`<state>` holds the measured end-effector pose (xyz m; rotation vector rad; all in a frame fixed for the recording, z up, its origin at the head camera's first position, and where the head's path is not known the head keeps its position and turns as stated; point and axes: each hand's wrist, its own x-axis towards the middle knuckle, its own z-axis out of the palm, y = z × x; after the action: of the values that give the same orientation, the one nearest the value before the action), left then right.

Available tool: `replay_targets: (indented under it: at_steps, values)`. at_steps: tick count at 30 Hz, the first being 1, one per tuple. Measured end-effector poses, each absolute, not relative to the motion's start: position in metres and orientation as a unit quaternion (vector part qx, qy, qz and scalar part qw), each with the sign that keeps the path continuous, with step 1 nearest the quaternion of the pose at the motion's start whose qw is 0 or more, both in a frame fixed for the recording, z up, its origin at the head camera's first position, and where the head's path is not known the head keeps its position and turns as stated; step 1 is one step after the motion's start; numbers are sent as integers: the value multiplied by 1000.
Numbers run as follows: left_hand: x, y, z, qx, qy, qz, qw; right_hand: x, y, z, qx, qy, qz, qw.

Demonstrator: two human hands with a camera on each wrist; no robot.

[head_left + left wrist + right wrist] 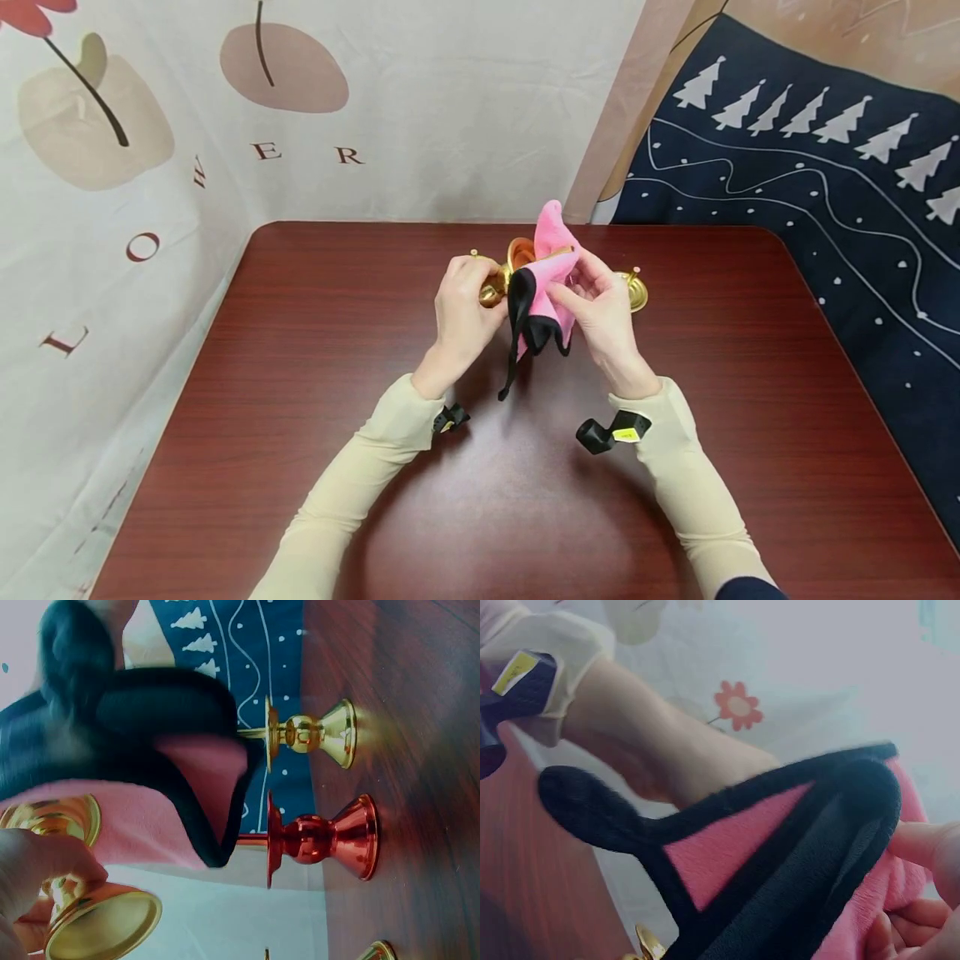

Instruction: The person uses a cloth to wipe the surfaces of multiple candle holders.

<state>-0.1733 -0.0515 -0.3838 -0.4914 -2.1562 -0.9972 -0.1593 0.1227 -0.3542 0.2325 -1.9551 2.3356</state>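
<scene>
My left hand (467, 304) grips a gold candlestick (105, 922) by its stem, tilted, with its flared base and upper dish showing in the left wrist view. In my right hand (600, 312) is a pink cloth (551, 279) with black edging, pinched between thumb and fingers. The cloth's pink side lies against the candlestick's dish in the left wrist view, hiding part of it. A black loop (592, 810) sticks out from the cloth's edge and hangs down in the head view.
Behind the cloth, a red candlestick (311, 840) and a gold candlestick (304, 735) stand upright on the dark brown table (525, 500). Part of another gold piece (379, 951) shows at the left wrist view's lower edge. Printed hangings (450, 108) border the table's far side.
</scene>
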Motion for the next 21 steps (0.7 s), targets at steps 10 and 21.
replay_targets:
  at_steps: [10, 21]
  values:
    - [-174, -47, -387, -224, -822, -352, 386, -160, 109, -357, 33, -604, 781, 152]
    - [-176, -48, -389, -221, -832, -360, 359, -162, 122, -350, 47, -599, 784, 157]
